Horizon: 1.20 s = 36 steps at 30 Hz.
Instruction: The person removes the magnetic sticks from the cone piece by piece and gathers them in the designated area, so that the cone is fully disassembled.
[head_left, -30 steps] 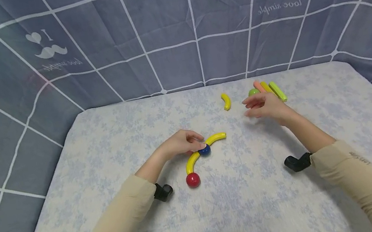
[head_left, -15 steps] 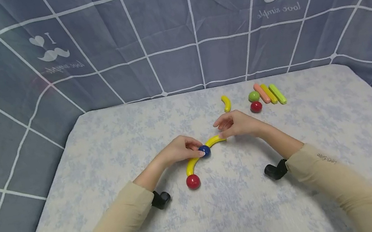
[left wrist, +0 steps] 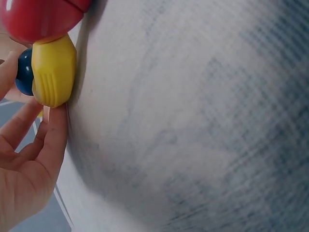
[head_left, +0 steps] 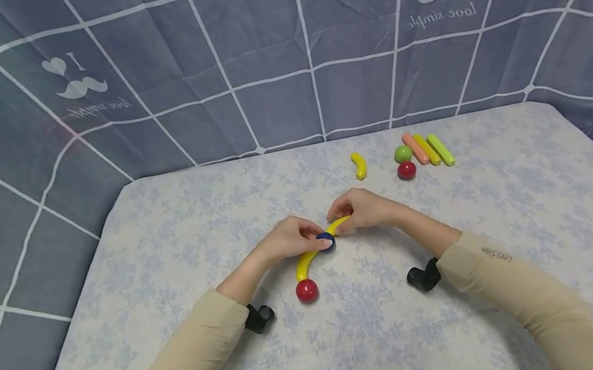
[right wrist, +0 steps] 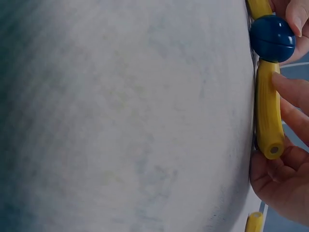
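Observation:
On the cloth, a red ball point(head_left: 306, 291), a curved yellow rod point(head_left: 304, 265), a blue ball point(head_left: 329, 246) and a second curved yellow rod point(right wrist: 268, 106) join into a wavy chain. With thumb and fingers my left hand point(head_left: 289, 239) pinches the blue ball. My right hand point(head_left: 367, 207) holds the second rod between thumb and fingers, to the right of that ball. In the right wrist view this rod's near end shows a small grey disc. Part of the blue ball is hidden behind the first rod in the left wrist view.
Towards the back lies a loose curved yellow rod point(head_left: 359, 165). Right of it are a green ball point(head_left: 403, 153), another red ball point(head_left: 406, 170), and straight rods in orange point(head_left: 416, 149), yellow point(head_left: 427, 149) and lime point(head_left: 441, 149). A grey curtain point(head_left: 283, 108) borders the table's back edge.
My right hand has come left and nearer from beside the loose pieces, and now grips the second yellow rod. The left hand stays at the blue ball.

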{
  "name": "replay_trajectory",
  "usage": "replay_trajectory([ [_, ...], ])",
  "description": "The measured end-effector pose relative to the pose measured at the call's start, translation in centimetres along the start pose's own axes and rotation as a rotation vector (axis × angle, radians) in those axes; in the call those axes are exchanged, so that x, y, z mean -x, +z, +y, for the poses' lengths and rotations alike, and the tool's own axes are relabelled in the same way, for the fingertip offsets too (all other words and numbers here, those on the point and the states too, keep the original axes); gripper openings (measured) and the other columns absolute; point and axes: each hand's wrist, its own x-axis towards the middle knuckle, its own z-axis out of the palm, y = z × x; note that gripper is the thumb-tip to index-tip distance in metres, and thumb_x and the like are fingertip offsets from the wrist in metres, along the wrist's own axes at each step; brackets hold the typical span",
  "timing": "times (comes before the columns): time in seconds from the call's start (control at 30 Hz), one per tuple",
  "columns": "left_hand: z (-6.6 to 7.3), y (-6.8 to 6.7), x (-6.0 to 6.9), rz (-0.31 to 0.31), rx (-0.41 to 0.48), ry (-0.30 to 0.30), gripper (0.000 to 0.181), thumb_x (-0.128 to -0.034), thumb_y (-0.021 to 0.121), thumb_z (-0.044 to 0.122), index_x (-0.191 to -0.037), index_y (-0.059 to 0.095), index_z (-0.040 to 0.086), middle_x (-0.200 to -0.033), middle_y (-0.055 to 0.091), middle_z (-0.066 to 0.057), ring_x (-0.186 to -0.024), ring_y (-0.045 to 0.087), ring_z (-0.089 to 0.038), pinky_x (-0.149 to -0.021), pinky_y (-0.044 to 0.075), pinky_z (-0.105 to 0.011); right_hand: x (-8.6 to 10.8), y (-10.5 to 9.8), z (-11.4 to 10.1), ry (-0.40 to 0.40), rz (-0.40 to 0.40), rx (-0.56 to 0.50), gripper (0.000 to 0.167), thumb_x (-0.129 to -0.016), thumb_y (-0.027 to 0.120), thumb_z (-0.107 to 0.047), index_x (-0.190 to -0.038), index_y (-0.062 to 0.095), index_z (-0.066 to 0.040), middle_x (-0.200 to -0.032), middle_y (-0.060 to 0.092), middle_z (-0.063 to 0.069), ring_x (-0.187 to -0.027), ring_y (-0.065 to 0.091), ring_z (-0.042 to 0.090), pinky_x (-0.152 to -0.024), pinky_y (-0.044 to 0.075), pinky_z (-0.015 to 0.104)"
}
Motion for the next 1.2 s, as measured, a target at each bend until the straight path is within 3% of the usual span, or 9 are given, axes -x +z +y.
replay_trajectory([
  [0.23,0.0,-0.3,0.1,-0.025,0.071,0.034,0.027,-0.0832,0.071,0.023,-0.101,0.071,0.004,-0.08,0.065,-0.001,-0.072,0.049,-0.013,-0.066,0.038,-0.023,0.1,-0.4,-0.2,0.042,-0.064,-0.006,0.022,-0.079,0.072,-0.008,-0.1,0.07,-0.001,-0.073,0.058,0.001,-0.067,0.047,0.013,-0.06,0.039,0.024],
  [0.5,0.0,-0.4,0.2,-0.04,0.098,0.031,0.025,-0.0826,0.072,0.02,-0.102,0.071,0.004,-0.076,0.062,0.0,-0.07,0.047,-0.012,-0.064,0.036,-0.023,0.8,-0.3,-0.2,-0.003,-0.109,0.044,0.014,-0.078,0.074,-0.01,-0.091,0.07,-0.006,-0.067,0.053,-0.001,-0.058,0.046,0.011,-0.054,0.038,0.022],
  [0.7,0.1,-0.3,0.0,-0.035,0.112,0.026,0.027,-0.0815,0.072,0.023,-0.102,0.072,0.005,-0.092,0.069,0.0,-0.079,0.053,-0.012,-0.071,0.041,-0.023,1.5,-0.4,-0.1,-0.009,-0.111,0.012,0.013,-0.078,0.074,-0.009,-0.089,0.067,-0.006,-0.066,0.051,0.0,-0.055,0.046,0.012,-0.053,0.038,0.022],
  [0.93,0.3,-0.3,-0.3,-0.023,0.094,0.024,0.026,-0.0806,0.072,0.023,-0.1,0.073,0.005,-0.093,0.07,-0.001,-0.08,0.055,-0.013,-0.072,0.043,-0.024,2.1,-0.7,0.4,-0.06,-0.129,-0.038,0.014,-0.08,0.072,-0.009,-0.093,0.066,-0.004,-0.068,0.054,0.001,-0.056,0.048,0.012,-0.054,0.04,0.022],
  [1.2,-0.1,-0.3,-0.4,-0.014,0.089,0.007,0.027,-0.08,0.073,0.02,-0.101,0.072,0.003,-0.094,0.07,-0.002,-0.078,0.054,-0.013,-0.068,0.043,-0.022,2.8,-1.0,0.9,0.015,-0.142,-0.141,0.02,-0.079,0.074,-0.011,-0.096,0.066,-0.003,-0.072,0.058,0.003,-0.064,0.051,0.015,-0.058,0.042,0.024],
])
